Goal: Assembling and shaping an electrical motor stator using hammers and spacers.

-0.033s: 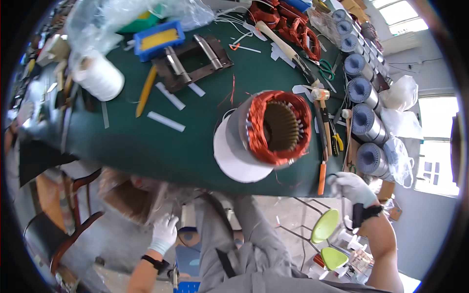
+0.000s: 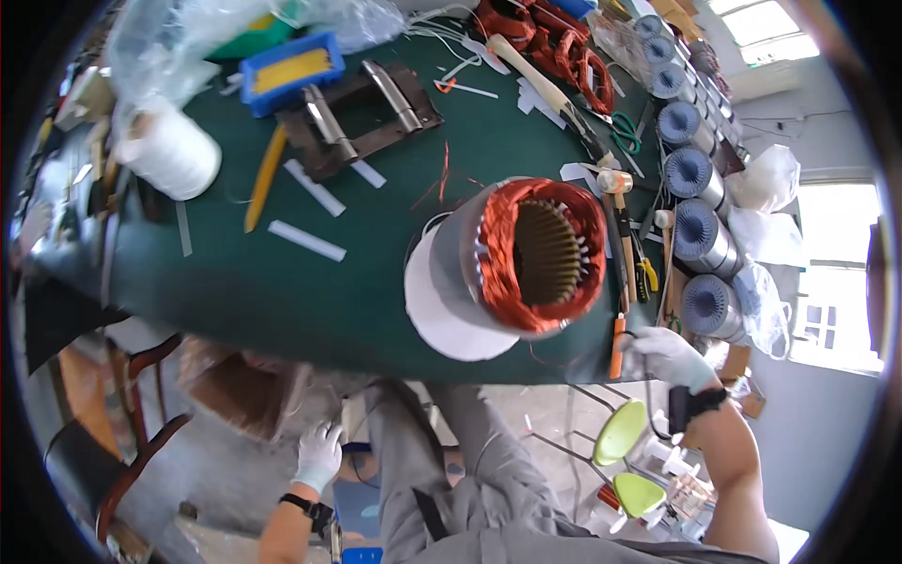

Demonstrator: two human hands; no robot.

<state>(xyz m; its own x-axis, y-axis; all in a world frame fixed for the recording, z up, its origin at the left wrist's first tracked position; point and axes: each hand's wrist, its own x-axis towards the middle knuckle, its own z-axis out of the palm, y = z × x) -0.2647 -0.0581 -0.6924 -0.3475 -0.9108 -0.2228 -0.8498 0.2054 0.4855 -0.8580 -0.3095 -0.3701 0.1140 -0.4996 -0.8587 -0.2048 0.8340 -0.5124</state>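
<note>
Right gloved hand (image 2: 669, 359) at green table edge (image 2: 282, 310), fingers curled, grip unclear, just below orange-handled tool (image 2: 616, 346). Grey motor stator with copper windings (image 2: 526, 256) lies up-left of fingertips, open end facing worker for access. Left gloved hand (image 2: 319, 455) hangs low, fingers loosely spread, empty.

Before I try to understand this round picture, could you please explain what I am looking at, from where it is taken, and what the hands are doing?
A camera worn on a person's head took it, looking down; the wide lens bends the edges. No machine is here, only two gloved hands. The right hand rests at the edge of the green table, close to the orange handle of a tool. The left hand hangs below the table and holds nothing. On the table lies a big metal cylinder with copper wire coils. Around it are a white spool, a yellow brush in a blue tray, white paper strips and a row of smaller cylinders.
</note>
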